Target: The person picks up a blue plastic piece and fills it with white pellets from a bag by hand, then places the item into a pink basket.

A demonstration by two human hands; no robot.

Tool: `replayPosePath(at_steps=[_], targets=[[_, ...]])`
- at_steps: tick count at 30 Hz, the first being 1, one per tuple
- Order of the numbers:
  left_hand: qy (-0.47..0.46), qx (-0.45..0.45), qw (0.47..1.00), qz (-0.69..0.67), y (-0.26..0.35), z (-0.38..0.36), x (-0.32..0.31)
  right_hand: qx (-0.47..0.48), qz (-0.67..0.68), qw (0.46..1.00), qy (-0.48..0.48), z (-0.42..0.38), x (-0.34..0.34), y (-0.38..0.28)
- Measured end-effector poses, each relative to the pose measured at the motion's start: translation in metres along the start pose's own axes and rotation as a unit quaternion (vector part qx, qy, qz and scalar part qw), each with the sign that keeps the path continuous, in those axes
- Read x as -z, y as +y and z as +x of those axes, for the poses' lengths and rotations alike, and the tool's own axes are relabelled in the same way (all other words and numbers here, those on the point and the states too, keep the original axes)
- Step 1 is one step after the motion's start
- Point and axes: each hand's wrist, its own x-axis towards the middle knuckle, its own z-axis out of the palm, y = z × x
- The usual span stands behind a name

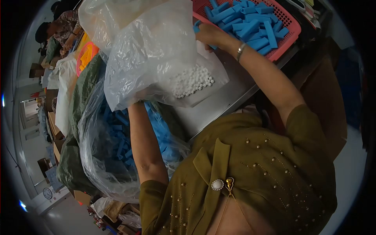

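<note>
My right hand is at the near-left side of a pink plastic basket heaped with blue strip-like pieces. Its fingers are curled, and bits of a blue piece show at their edge. My left forearm reaches up behind a large clear plastic bag, which hides the left hand, so its fingers cannot be made out. Small white balls lie in the lower part of the clear plastic, above a grey metal tabletop.
Below my left arm stands a big sack lined with clear plastic, holding many blue pieces. A pink basket with orange pieces is farther left. Another person sits at the upper left. Cardboard boxes line the left side.
</note>
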Motion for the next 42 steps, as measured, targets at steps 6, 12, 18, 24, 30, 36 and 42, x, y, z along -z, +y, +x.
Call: replayPosePath(at_steps=[6, 12, 18, 24, 30, 36, 42], targets=[[-0.041, 0.077, 0.913, -0.398, 0.002, 0.005, 0.037, -0.056, -0.032, 0.997, -0.032, 0.046, -0.010, 0.004], [-0.038, -0.088, 0.935, -0.342, 0.005, 0.028, -0.010, -0.008, -0.022, 1.000, -0.012, 0.046, -0.025, 0.028], [0.020, -0.188, 0.936, -0.297, -0.005, 0.032, -0.007, 0.007, -0.057, 0.995, -0.080, 0.041, -0.034, 0.035], [0.065, -0.157, 0.959, -0.228, -0.024, 0.033, 0.003, 0.031, -0.073, 0.987, -0.138, 0.045, -0.041, 0.033], [0.116, -0.099, 0.964, -0.217, -0.023, 0.043, -0.012, 0.028, -0.055, 0.988, -0.140, 0.041, -0.042, 0.039], [-0.023, 0.013, 0.982, -0.187, -0.014, 0.033, 0.015, 0.024, -0.045, 0.988, -0.145, 0.042, -0.032, 0.049], [-0.006, -0.044, 0.998, 0.053, -0.023, 0.044, 0.004, 0.027, -0.022, 0.989, -0.140, 0.041, -0.037, 0.046]])
